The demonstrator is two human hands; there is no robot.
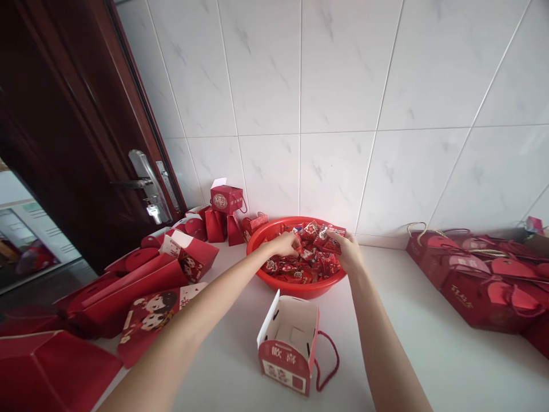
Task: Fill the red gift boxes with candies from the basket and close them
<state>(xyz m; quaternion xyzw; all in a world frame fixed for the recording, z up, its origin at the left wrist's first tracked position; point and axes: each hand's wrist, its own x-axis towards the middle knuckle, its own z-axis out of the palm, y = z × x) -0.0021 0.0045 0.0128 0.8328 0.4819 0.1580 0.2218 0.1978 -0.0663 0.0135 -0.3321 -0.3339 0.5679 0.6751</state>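
The left forearm [171, 360] and right forearm [384, 349] are nearest the camera, both stretching to the red plastic basket [295, 292]. Between them, on the near side of the basket, an open-topped red gift box [283, 369] stands upright on the white counter [231, 349], just beside the basket but apart from it. Its long axis seems to run toward the basket; its cord handle [338, 359] is on the right. Of the two hands, the left appears nearer this box.

The left hand [286, 245] bends its fingers into the wrapped sweets [300, 276] inside the basket; whether it grips one, I cannot tell. The right hand [349, 252], over the basket's right rim, pinches a red packet [330, 246]. More red gift boxes [195, 254] stand left of the basket, and red handled cartons [463, 297] well to its right.
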